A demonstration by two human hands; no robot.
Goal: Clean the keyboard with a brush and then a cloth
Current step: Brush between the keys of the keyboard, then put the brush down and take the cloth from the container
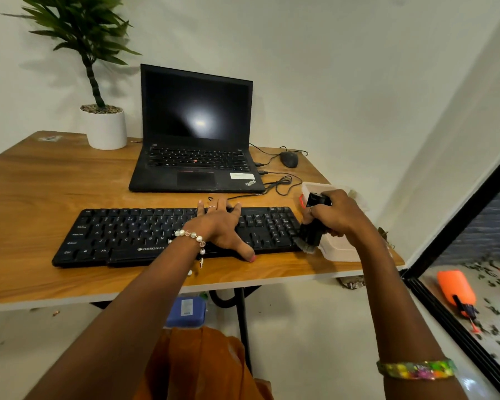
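A black keyboard (133, 235) lies across the front of the wooden table (41, 180). My left hand (220, 223) rests flat on its right-middle keys, fingers spread and straight, thumb at the front edge. My right hand (338, 215) grips a black brush (312, 229) by its body. The brush's bristles point down and touch the keyboard's right end, by the number pad. No cloth can be made out.
An open black laptop (197, 134) stands behind the keyboard, with a wired mouse (289, 159) and loose cables to its right. A white potted plant (106, 127) sits at the back left. A white plastic box (338, 246) is at the table's right edge, under my right hand.
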